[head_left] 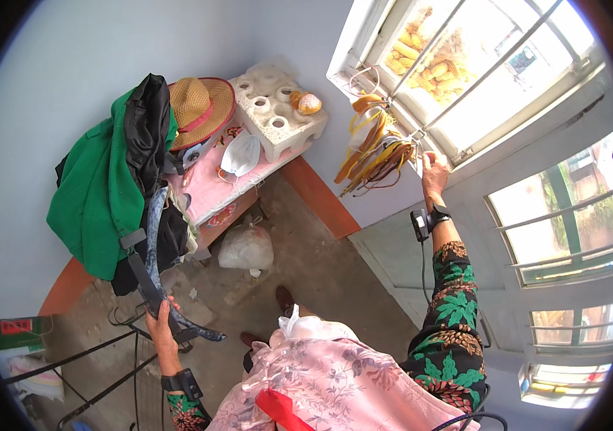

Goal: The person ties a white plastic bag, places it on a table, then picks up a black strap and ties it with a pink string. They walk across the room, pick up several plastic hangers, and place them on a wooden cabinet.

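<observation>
My left hand point(162, 330) is at the lower left, its fingers closed around a dark flat bar point(146, 281). A curved, mottled blue-grey strip point(153, 241) runs alongside that bar; I cannot tell what the whole thing is. At the window's lower corner, my right hand point(433, 174) has its fingers curled together by the frame. Whatever is in them, if anything, is too small to make out. Just left of this hand hangs a bunch of yellow and brown strips and cords point(375, 147), fastened at the window bars.
A pink-covered table point(209, 188) bears a straw hat point(193, 108), a white mask point(240, 154) and a white block with holes point(269, 97). Green clothing point(98, 190) hangs beside it. A white bag point(247, 246) lies on the floor. A black metal frame point(109, 381) stands at lower left.
</observation>
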Demonstrator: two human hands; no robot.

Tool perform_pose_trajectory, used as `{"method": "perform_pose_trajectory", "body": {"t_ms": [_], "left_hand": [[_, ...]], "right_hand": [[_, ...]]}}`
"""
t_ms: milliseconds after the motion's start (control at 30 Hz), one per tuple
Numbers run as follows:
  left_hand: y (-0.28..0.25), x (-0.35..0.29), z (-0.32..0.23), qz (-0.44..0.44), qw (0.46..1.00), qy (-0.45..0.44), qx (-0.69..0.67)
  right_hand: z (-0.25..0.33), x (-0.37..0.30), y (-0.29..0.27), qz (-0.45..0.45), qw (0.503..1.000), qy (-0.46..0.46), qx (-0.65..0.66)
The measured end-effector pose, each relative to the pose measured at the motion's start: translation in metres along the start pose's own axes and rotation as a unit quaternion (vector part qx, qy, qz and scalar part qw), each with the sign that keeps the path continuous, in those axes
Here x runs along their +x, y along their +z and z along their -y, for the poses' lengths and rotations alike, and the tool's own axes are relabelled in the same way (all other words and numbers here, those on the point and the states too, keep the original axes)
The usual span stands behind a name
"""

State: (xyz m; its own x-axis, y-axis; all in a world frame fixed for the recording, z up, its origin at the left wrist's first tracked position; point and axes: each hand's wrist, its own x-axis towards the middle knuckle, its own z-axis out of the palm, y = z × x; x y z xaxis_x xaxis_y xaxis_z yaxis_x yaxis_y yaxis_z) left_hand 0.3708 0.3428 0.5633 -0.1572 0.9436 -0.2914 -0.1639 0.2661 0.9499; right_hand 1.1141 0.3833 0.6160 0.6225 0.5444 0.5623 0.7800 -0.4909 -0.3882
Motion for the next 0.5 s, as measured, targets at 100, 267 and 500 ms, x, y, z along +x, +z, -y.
{"method": "perform_pose_trajectory", "body": {"t_ms": [100,267,500], "left_hand": [[0.010,0.001,-0.002,-0.004,1.000,-0.002,-0.003],[0.019,0.002,-0.002,-0.018,0.999,-0.010,0.026],[0.020,-0.003,0.002,-0.043,0.998,-0.016,0.036]], "right_hand": [[0.019,0.019,0.018,0.052,0.997,-0.049,0.025],[0.039,0.051,0.048,0.101,0.983,-0.152,-0.020],[0.034,0.066,0.072,0.199,0.949,-0.242,-0.047]]}}
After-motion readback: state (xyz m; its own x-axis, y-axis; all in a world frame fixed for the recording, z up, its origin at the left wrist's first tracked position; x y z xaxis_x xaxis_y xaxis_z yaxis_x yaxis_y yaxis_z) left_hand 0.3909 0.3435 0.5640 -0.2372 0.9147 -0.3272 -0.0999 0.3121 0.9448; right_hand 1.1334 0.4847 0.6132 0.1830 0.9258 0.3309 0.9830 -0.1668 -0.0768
